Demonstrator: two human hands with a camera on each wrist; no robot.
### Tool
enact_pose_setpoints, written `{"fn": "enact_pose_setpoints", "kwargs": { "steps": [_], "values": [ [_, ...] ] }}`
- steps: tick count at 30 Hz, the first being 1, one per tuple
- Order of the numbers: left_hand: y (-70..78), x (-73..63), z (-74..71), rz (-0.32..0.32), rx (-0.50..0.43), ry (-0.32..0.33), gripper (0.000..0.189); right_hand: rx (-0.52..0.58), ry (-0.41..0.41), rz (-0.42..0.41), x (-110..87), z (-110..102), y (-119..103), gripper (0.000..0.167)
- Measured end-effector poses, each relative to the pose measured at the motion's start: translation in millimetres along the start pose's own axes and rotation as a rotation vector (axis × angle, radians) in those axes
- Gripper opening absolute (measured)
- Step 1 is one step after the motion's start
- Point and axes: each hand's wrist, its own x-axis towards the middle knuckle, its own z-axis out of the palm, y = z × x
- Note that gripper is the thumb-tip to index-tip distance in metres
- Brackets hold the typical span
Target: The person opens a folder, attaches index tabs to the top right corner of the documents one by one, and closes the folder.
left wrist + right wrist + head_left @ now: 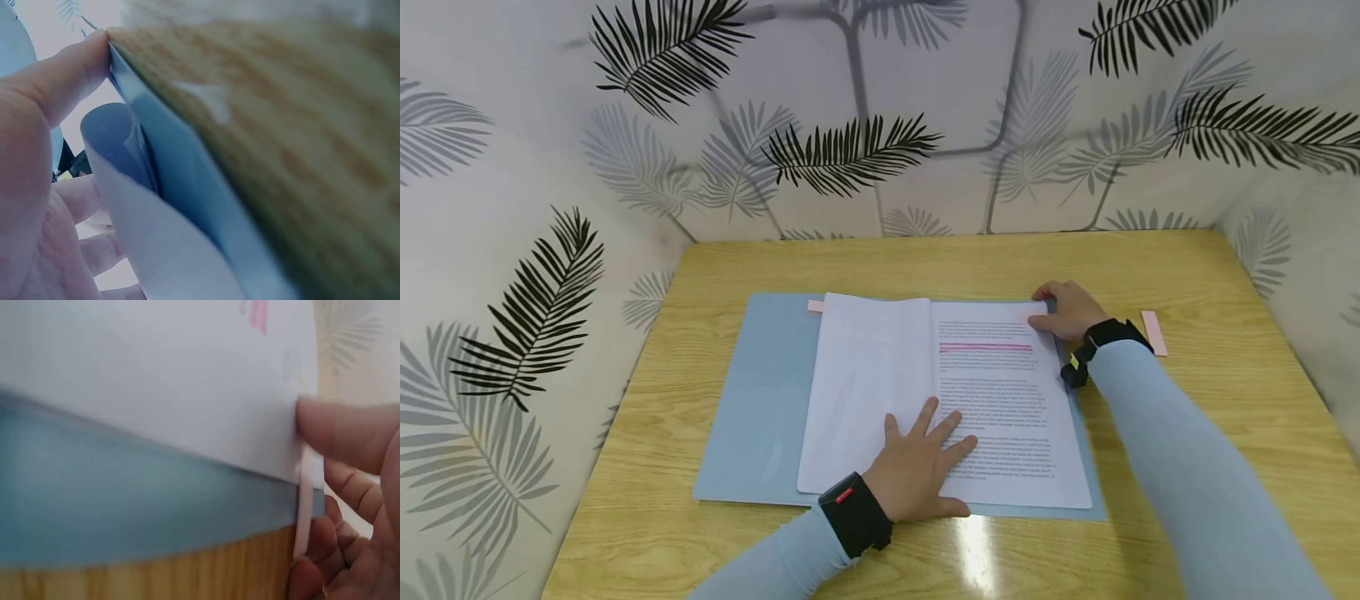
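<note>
A blue folder (760,400) lies open with a stack of white printed pages (1000,417) in it. Pink highlighting (985,347) marks lines on the right-hand page. My left hand (917,467) rests on the lower pages, fingers spread, its thumb by the folder's bottom edge (187,144). At the page's upper right corner, my right hand (1070,312) has its thumb on the paper and fingers curled beyond the edge. Between thumb and fingers it pinches a pale pink sticky tab (304,515), which stands at the page's side edge.
Another pink strip (1154,333) lies on the wooden table (1225,400), right of the right hand. A pink tab (815,307) sticks out from the left-hand page near its top. Leaf-patterned cloth (925,200) hangs behind the table and at its sides.
</note>
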Motion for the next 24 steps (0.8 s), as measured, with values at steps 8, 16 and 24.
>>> {"fn": "enact_pose_setpoints", "kwargs": {
  "steps": [8, 16, 24],
  "values": [
    [-0.2, 1.5, -0.9, 0.005, 0.007, 0.004, 0.094, 0.084, -0.075, -0.081, -3.7, -13.1, 2.9, 0.042],
    [-1.4, 3.5, -1.0, 0.003, 0.005, -0.001, 0.094, -0.018, 0.081, 0.057, -1.8, -1.5, -17.5, 0.051],
    [-0.4, 2.0, -0.9, 0.000, -0.010, -0.015, 0.094, -0.001, 0.045, 0.045, 0.7, -0.5, -12.0, 0.032]
  ]
}}
